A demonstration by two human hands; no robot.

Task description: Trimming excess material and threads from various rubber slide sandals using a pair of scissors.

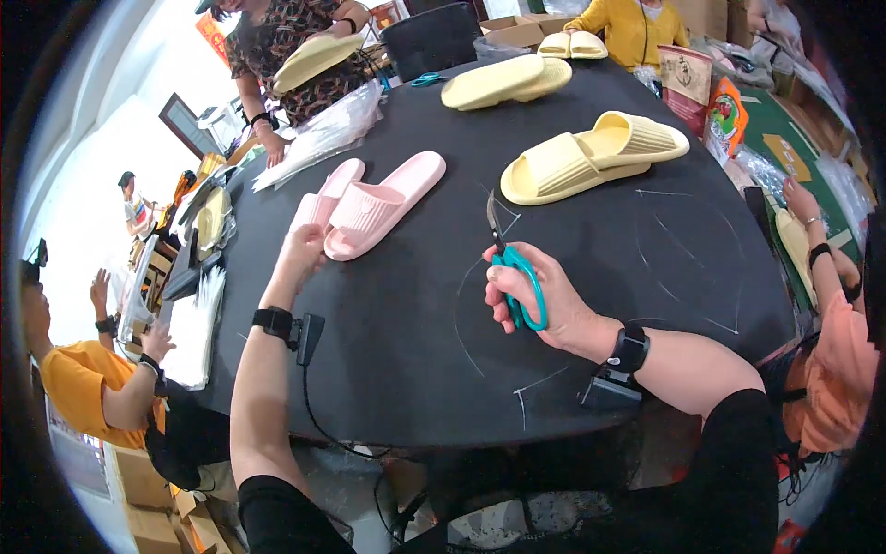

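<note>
My right hand (535,295) grips teal-handled scissors (509,268), blades pointing up and away over the black table (415,369). My left hand (300,254) touches the near end of a pair of pink slide sandals (369,203) lying side by side on the table. Both wrists wear black bands with small devices. A pair of pale yellow slides (591,157) lies farther right, apart from both hands.
Another yellow pair (508,81) and a second pair of teal scissors (426,79) lie at the far edge. Clear plastic bags (323,138) sit at the far left. Other people stand or sit around the table, some holding yellow slides. Boxes and packages crowd the right.
</note>
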